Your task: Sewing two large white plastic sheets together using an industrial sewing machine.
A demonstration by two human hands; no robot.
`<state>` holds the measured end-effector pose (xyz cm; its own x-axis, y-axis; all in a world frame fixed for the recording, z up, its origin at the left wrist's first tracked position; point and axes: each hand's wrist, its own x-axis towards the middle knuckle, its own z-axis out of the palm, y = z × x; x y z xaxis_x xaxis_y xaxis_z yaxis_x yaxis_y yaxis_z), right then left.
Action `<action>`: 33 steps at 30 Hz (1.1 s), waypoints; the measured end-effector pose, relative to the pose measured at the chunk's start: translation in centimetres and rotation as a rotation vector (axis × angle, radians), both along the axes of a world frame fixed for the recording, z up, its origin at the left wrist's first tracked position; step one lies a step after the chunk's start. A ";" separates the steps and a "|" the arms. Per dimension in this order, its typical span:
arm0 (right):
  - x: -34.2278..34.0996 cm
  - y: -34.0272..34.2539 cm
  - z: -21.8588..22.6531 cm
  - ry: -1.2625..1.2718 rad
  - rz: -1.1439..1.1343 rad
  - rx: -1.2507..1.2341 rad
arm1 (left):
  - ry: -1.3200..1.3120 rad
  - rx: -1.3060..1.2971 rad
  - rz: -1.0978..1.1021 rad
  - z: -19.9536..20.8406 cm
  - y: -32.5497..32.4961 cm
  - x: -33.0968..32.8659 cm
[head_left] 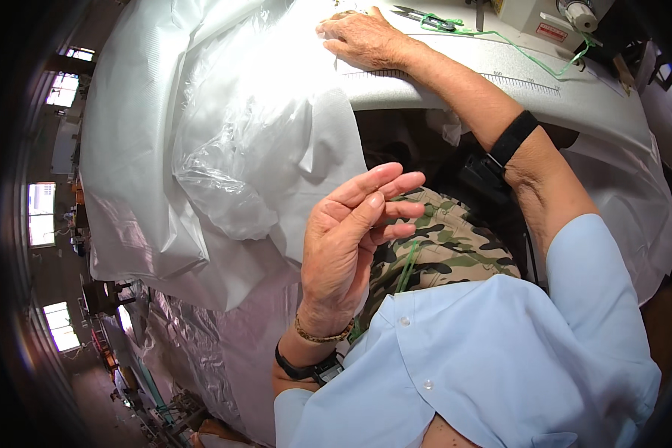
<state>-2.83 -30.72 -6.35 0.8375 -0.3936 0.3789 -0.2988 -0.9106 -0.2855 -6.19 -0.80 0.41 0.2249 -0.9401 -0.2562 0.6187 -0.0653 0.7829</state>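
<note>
My left hand (337, 243) is raised above my lap, palm turned toward me. Its fingers are loosely bent and apart, the thumb lying across the middle finger, and nothing shows in it. My right hand (367, 41) reaches out and rests on the white worktable (455, 56), open, fingertips at the edge of a glare that hides detail there. Left of it a large silvery-white sheet (138, 172) drapes over the table and down, with crumpled clear plastic film (228, 168) on it. Dark-bladed scissors (425, 19) with a green cord (526, 56) lie right of the hand.
A pale sewing machine (541, 19) with a round knob stands at the table's far right. Ruler marks (526, 81) run along the table edge. Camouflage trousers (455, 239) cover my lap, with green strands (408, 265) over them. More sheeting (224, 351) hangs at the lower left.
</note>
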 end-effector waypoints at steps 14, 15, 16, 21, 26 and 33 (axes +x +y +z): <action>0.5 0.0 -0.1 0.025 -0.028 0.031 | -0.144 0.138 -0.030 -1.9 -0.3 -0.2; 0.6 0.0 -0.2 -0.012 -0.035 0.019 | -0.147 0.143 -0.034 -1.9 -0.3 -0.2; 0.6 0.0 -0.2 -0.010 -0.030 0.018 | -0.150 0.149 -0.036 -2.0 -0.2 -0.1; 0.2 -0.2 0.2 0.024 0.020 0.086 | -0.166 0.126 -0.014 -2.6 -0.4 0.0; 0.2 0.0 0.2 -0.038 0.010 0.055 | -0.198 0.152 0.005 -3.5 -0.6 -0.1; 1.0 -0.4 -0.2 0.072 -0.009 0.077 | -0.140 0.172 0.012 -4.3 -0.8 0.0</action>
